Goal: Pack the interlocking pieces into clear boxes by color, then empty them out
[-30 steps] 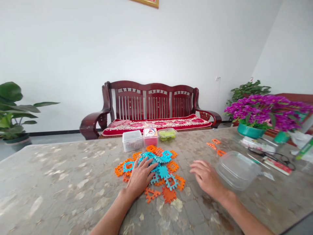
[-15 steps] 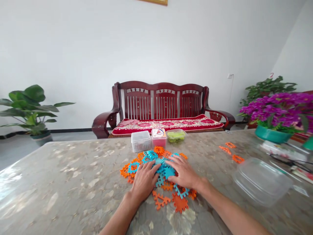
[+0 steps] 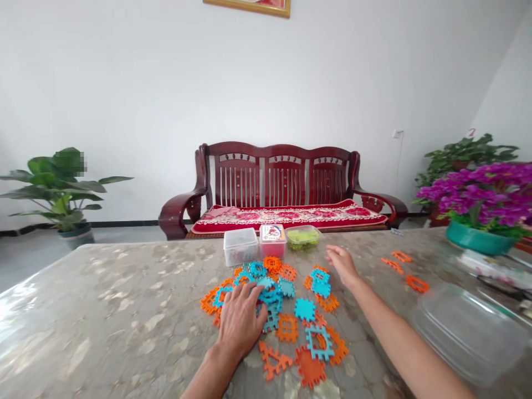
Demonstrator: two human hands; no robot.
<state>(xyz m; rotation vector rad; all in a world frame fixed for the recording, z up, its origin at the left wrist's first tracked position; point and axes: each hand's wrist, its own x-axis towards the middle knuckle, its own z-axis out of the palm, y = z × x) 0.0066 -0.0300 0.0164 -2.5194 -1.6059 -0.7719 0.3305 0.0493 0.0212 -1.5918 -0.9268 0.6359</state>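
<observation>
A pile of flat, notched plastic building pieces, orange and blue, lies in the middle of the table. My left hand (image 3: 242,315) rests on its left part, fingers spread over blue pieces (image 3: 272,299); those under the palm are hidden. Right of the pile, my right hand (image 3: 343,265) is over the table, fingers loosely bent, with nothing visible in it. Nearest to it are a blue square piece (image 3: 321,287) and an orange piece (image 3: 327,302). Closer to me lie an orange triangular frame (image 3: 274,361), an orange-red square piece (image 3: 310,366) and a blue frame (image 3: 319,342).
Behind the pile stand a clear box (image 3: 240,247), a pink box (image 3: 272,248) and a tub of yellow-green pieces (image 3: 302,238). Several orange pieces (image 3: 417,284) lie at right, near a clear plastic lid (image 3: 471,332) and a teal flowerpot (image 3: 480,236). A wooden bench (image 3: 282,177) stands beyond.
My right hand has moved right and away from the pile. Several pieces on the pile's right side now lie spread out. My left hand stays on the pile.
</observation>
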